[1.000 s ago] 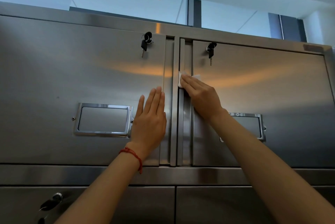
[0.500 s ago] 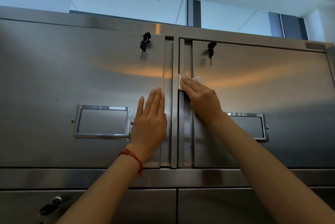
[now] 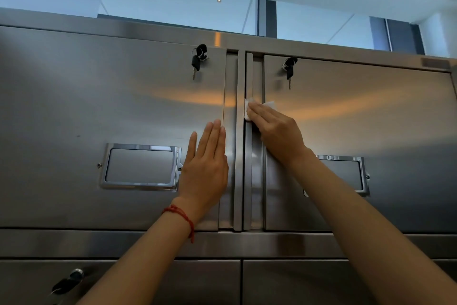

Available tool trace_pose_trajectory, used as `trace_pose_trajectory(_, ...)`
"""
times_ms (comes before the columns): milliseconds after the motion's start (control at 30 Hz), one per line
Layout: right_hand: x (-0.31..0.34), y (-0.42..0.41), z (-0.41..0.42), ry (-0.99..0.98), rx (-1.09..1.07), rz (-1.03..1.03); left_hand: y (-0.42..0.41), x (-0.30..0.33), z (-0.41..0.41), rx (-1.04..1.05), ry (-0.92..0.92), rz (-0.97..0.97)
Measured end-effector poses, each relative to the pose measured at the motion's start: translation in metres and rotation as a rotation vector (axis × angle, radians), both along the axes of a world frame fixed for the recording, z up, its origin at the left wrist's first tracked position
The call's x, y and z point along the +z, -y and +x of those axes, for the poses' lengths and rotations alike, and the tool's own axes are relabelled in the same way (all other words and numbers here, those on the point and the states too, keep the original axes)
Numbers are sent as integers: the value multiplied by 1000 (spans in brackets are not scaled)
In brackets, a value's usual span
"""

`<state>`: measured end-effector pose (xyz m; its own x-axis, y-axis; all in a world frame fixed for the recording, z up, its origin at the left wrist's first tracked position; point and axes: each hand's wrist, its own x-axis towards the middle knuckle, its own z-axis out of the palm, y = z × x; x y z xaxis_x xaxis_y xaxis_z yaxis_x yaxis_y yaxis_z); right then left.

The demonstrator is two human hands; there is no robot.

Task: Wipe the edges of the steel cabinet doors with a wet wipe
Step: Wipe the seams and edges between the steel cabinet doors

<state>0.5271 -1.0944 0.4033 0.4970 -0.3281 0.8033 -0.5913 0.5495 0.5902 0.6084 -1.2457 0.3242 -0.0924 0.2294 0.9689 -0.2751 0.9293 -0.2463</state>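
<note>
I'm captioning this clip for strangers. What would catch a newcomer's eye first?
Two bare arms reaching up at the steel cabinet doors: the right hand presses a white wet wipe on the right door's inner edge, while the left hand lies flat on the left door. Black keys hang from both locks above.

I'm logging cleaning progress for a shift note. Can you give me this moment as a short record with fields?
place: steel cabinet, two upper doors, left door and right door
left hand: flat on the left door near its inner edge, fingers straight
right hand: presses a white wipe on the right door's inner edge strip, about halfway up
keys: one hangs in the left lock, one in the right lock
label frames: one on each door, left frame
wrist: red string on the left wrist
</note>
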Motion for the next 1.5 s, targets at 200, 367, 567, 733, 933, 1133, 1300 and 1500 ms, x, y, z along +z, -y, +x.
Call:
trace_pose_trajectory(200, 12, 3, 8, 42, 13, -36, 0, 0, 0, 1, -15, -7)
trace_pose_trajectory(367, -2, -1, 3, 21, -22, 6, 0, 0, 0, 1, -2, 6)
trace_pose_trajectory(567, 13, 5, 9, 55, 2, -46, 0, 0, -1, -10, 2, 3)
trace_pose_trajectory(733, -2, 1, 5, 28, -27, -8, 1, -1, -1, -5, -7, 1)
trace_pose_trajectory(933, 14, 3, 12, 37, -25, -31, 2, 0, -2, -3, -5, 3)
trace_pose_trajectory(1133, 3, 1, 10, 27, -40, -20, 1, 0, -1, 5, -1, 1)
trace_pose_trajectory(1300, 13, 3, 13, 48, -34, -37, 1, 0, -1, 0, -9, -4)
trace_pose_trajectory(1500, 1, 1, 7, 7, -40, -13, 1, 0, -1, -1, -4, 3)
